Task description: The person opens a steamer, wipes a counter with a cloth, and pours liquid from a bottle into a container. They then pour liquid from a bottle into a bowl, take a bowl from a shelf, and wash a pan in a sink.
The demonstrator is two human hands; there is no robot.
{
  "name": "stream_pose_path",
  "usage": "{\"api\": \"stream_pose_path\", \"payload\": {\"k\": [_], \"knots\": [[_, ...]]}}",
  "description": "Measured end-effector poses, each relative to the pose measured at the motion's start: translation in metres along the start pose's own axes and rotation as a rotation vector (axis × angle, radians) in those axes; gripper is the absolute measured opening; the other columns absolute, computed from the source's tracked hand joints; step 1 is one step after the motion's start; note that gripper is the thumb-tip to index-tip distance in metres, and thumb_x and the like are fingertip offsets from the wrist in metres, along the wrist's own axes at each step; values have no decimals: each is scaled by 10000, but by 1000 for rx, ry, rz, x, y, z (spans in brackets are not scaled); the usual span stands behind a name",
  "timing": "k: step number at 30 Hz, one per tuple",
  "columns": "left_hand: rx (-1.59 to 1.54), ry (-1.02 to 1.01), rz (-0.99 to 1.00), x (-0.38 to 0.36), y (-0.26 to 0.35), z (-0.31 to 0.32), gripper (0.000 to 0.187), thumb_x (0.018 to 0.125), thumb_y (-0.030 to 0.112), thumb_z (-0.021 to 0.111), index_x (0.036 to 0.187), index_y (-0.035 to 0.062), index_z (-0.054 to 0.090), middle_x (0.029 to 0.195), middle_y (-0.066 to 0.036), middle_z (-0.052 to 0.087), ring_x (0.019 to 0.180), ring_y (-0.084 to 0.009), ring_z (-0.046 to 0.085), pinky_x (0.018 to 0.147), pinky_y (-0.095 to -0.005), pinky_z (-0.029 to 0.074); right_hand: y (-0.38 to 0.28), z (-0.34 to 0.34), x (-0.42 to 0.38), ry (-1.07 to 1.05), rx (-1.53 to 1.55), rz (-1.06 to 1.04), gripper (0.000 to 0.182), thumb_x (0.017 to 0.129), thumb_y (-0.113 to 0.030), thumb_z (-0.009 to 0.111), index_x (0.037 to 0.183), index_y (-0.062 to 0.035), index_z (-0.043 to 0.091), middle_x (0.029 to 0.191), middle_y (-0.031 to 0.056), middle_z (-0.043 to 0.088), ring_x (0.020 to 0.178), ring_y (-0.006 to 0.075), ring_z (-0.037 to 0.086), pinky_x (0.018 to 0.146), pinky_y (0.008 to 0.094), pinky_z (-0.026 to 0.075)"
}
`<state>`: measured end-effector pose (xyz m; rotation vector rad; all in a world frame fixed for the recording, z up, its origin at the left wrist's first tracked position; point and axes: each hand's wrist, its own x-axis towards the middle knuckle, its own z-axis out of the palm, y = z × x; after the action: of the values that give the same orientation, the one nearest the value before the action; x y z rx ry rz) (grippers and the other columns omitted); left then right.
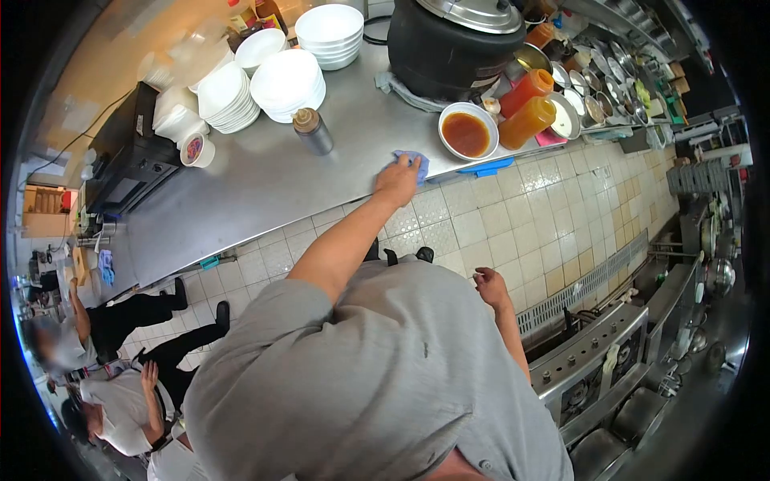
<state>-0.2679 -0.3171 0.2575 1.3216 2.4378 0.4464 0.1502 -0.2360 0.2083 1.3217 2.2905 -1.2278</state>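
My left hand [397, 181] presses a blue cloth [414, 164] on the front edge of the steel counter [265, 188]. A bowl of red-brown sauce [465, 134] sits just to the right of the cloth. Left of it, a squeeze bottle with a brown top [313, 132] stands on the counter. My right hand [489, 287] hangs beside my body over the floor, its fingers loosely curled and partly bent out of sight.
A black cooker [449, 56], stacked white bowls [329, 34], an orange bottle [527, 123] and a black appliance [132, 152] line the counter. People in white shirts [120, 409] stand at the lower left. A stove [597, 353] is at the lower right.
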Motion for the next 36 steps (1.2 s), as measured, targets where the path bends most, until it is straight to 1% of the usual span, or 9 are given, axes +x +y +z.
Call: {"api": "stream_pose_path", "payload": {"k": [8, 14, 15, 21, 26, 30, 32, 34, 36], "knots": [[173, 107, -451, -21, -95, -33, 640, 990, 222, 502, 1613, 234, 359, 1559, -271, 422, 1192, -430, 649, 990, -509, 539, 198, 6, -75, 79, 414, 556, 324, 940, -224, 669, 1135, 32, 707, 938, 157, 750, 778, 247, 729, 669, 351, 584], [105, 42, -156, 2, 51, 21, 576, 972, 201, 516, 1546, 217, 465, 1452, -200, 528, 1153, -394, 653, 951, -479, 556, 290, 27, -100, -260, -546, -79, 301, 854, -308, 753, 980, -37, 713, 997, 166, 744, 891, 326, 740, 766, 443, 606], [99, 46, -73, 2, 74, 20, 485, 962, 195, 527, 1446, 196, 557, 1380, -180, 563, 1106, -381, 663, 921, -486, 561, 285, 25, -93, -324, -150, 251, 303, 892, -304, 721, 1029, -34, 700, 981, 159, 741, 863, 322, 741, 717, 460, 602], [-82, 305, -197, -24, 40, 23, 229, 949, 204, 531, 910, 50, 696, 1051, -194, 665, 986, -402, 658, 833, -522, 534, 225, -14, -9, -50, 621, 576, 261, 1022, -152, 547, 1211, 2, 639, 934, 143, 699, 687, 266, 713, 525, 355, 544], [-223, 668, -678, -128, -190, 31, 611, 1061, 488, 408, 1180, -56, 659, 1193, -368, 646, 1154, -519, 599, 1008, -544, 470, 189, -41, 20, 108, 654, 396, 248, 1018, -164, 550, 1197, -22, 646, 959, 126, 711, 687, 256, 703, 574, 395, 558], [-64, 562, -799, -177, -207, -98, 584, 1075, 440, 382, 1177, -60, 666, 1229, -338, 652, 1193, -501, 598, 997, -542, 478, 220, -26, 55, -196, 391, 504, 249, 1022, -180, 548, 1204, -36, 638, 972, 128, 707, 691, 297, 705, 593, 460, 563], [10, 368, -771, -163, -231, -112, 579, 1064, 433, 404, 1347, -39, 585, 1265, -310, 657, 1198, -502, 601, 1025, -540, 472, 359, 51, 114, -412, 17, 274, 245, 1007, -195, 550, 1191, -66, 649, 947, 121, 708, 697, 304, 707, 582, 471, 561], [142, 159, -871, -141, -162, -150, 678, 1025, 408, 539, 1543, -3, 391, 1420, -272, 587, 1301, -494, 536, 1112, -526, 422, 304, 31, 92, -331, 151, 377, 256, 988, -217, 573, 1172, -68, 669, 900, 123, 708, 676, 286, 705, 560, 457, 558], [183, 413, -691, -113, -147, -156, 939, 929, 330, 745, 1633, 28, 201, 1564, -257, 457, 1430, -446, 434, 1195, -503, 339, 255, 23, 83, -208, 273, 402, 268, 968, -239, 595, 1154, -70, 689, 852, 124, 708, 655, 268, 703, 537, 444, 554]]}}
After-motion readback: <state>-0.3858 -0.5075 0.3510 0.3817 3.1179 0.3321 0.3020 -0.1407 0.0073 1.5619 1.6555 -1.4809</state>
